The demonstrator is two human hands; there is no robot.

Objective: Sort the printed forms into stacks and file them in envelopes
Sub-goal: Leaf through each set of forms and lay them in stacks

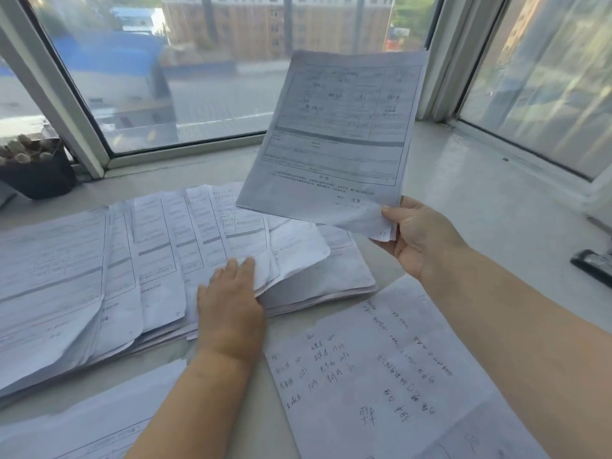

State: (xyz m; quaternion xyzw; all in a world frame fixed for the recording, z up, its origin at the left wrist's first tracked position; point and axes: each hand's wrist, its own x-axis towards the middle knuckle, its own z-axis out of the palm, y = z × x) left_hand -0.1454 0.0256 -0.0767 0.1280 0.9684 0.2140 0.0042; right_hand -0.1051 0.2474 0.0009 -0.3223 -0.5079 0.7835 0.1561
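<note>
The right hand [420, 236] pinched one form [334, 140] by its lower corner, raised above the table [496, 210]. The left hand [231, 303] pressed flat, fingers straight, on the fanned forms [132, 253] near the table's left edge. Best read the heading before placing it.

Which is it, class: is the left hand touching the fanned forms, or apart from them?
Touching. The head view shows the left hand lying flat on the fanned forms, fingertips on the sheets.
</note>
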